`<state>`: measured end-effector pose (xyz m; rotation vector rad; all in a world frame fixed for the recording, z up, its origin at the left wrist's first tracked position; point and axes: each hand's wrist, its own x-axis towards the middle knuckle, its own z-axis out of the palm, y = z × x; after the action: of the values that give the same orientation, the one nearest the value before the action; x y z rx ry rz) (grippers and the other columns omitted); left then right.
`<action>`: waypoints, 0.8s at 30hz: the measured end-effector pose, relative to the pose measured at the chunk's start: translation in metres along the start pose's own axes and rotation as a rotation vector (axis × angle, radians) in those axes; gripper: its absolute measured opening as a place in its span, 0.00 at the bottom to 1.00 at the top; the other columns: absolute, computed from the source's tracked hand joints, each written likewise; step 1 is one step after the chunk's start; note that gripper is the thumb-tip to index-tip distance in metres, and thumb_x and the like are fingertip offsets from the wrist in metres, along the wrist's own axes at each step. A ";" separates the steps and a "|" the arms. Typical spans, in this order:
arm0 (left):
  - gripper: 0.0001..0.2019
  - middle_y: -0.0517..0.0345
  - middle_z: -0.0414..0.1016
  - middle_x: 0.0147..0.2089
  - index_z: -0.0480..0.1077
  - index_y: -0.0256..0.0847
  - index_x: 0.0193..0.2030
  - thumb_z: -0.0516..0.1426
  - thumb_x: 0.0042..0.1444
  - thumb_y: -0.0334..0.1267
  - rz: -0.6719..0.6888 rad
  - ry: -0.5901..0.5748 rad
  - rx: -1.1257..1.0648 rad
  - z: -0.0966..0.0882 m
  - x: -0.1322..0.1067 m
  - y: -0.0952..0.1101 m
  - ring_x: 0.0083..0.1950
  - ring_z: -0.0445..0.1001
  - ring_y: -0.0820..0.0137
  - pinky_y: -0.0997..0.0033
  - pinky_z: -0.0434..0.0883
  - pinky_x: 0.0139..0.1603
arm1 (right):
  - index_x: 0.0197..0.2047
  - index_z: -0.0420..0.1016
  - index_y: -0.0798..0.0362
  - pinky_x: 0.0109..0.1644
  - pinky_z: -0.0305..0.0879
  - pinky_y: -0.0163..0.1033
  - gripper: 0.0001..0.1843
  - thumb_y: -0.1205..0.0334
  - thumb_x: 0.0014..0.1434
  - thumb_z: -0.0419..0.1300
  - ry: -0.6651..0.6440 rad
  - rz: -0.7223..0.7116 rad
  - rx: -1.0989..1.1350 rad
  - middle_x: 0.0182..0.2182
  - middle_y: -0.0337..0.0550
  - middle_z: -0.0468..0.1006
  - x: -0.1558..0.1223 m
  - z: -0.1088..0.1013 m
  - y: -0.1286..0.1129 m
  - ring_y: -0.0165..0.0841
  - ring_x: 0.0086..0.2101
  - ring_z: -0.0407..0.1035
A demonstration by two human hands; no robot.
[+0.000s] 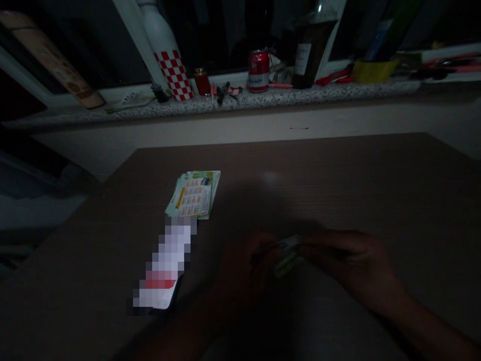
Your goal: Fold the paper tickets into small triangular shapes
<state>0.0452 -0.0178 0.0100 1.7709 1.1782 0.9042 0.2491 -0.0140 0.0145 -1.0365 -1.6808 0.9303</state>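
Note:
The scene is very dark. Both my hands meet low over the brown table. My left hand and my right hand both close their fingers on a small stack of cards held between them. To the left lies a fanned pile of colourful cards, a calendar card on top. Just below that pile sits a bright rectangular item with a blurred-out face.
A speckled stone sill runs along the back. On it stand a white bottle with red checks, a red can, a dark bottle, a small red jar and assorted clutter.

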 end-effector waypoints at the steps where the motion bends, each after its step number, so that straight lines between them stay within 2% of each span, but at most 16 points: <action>1: 0.06 0.60 0.79 0.34 0.72 0.42 0.42 0.55 0.61 0.37 -0.035 0.005 -0.032 0.000 0.001 0.001 0.34 0.77 0.71 0.75 0.71 0.30 | 0.37 0.83 0.49 0.29 0.78 0.34 0.06 0.64 0.55 0.65 -0.009 0.055 0.064 0.31 0.41 0.85 0.001 0.001 0.001 0.35 0.28 0.79; 6: 0.05 0.60 0.79 0.33 0.74 0.41 0.38 0.57 0.59 0.35 -0.134 0.000 -0.146 0.000 0.005 0.005 0.33 0.77 0.71 0.75 0.72 0.30 | 0.38 0.83 0.51 0.29 0.76 0.31 0.07 0.63 0.56 0.65 -0.027 0.179 0.225 0.29 0.42 0.84 0.003 0.003 0.005 0.32 0.28 0.79; 8: 0.05 0.58 0.80 0.36 0.74 0.42 0.40 0.58 0.58 0.36 -0.169 0.014 -0.229 0.001 0.005 0.004 0.37 0.79 0.69 0.74 0.74 0.34 | 0.36 0.83 0.52 0.26 0.74 0.30 0.06 0.63 0.56 0.65 -0.009 0.201 0.240 0.27 0.42 0.84 0.004 0.003 0.006 0.31 0.25 0.77; 12: 0.14 0.55 0.81 0.44 0.72 0.43 0.49 0.61 0.56 0.39 -0.246 0.012 -0.407 0.004 0.004 -0.002 0.43 0.79 0.66 0.70 0.75 0.39 | 0.35 0.82 0.53 0.25 0.72 0.29 0.05 0.62 0.56 0.64 -0.014 0.252 0.259 0.25 0.41 0.83 0.004 0.003 0.008 0.29 0.23 0.75; 15: 0.11 0.55 0.81 0.40 0.75 0.41 0.44 0.60 0.57 0.41 -0.292 -0.025 -0.432 0.005 0.005 -0.007 0.41 0.79 0.65 0.69 0.75 0.38 | 0.40 0.79 0.52 0.29 0.74 0.31 0.07 0.62 0.57 0.64 -0.039 0.265 0.273 0.28 0.41 0.83 0.003 0.002 0.010 0.30 0.27 0.77; 19: 0.09 0.57 0.80 0.37 0.76 0.40 0.41 0.59 0.57 0.40 -0.302 -0.089 -0.322 0.001 0.009 -0.007 0.39 0.78 0.67 0.72 0.72 0.37 | 0.48 0.76 0.49 0.35 0.75 0.31 0.15 0.63 0.56 0.65 -0.007 0.215 0.141 0.34 0.40 0.83 0.001 0.002 0.012 0.30 0.32 0.77; 22: 0.09 0.56 0.80 0.38 0.76 0.39 0.42 0.60 0.57 0.40 -0.336 -0.128 -0.305 -0.003 0.012 -0.008 0.40 0.77 0.68 0.73 0.71 0.37 | 0.45 0.78 0.48 0.35 0.74 0.31 0.12 0.63 0.57 0.64 -0.031 0.196 0.025 0.35 0.40 0.83 -0.001 0.001 0.012 0.30 0.33 0.77; 24: 0.11 0.55 0.80 0.40 0.75 0.39 0.43 0.60 0.56 0.40 -0.359 -0.095 -0.340 -0.005 0.014 -0.010 0.40 0.77 0.67 0.73 0.71 0.38 | 0.42 0.79 0.48 0.35 0.74 0.32 0.09 0.62 0.57 0.63 -0.040 0.206 -0.012 0.34 0.40 0.83 -0.002 0.001 0.013 0.30 0.32 0.77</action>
<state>0.0416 -0.0015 0.0045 1.2673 1.1549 0.7450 0.2517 -0.0112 0.0017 -1.2229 -1.6350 1.0802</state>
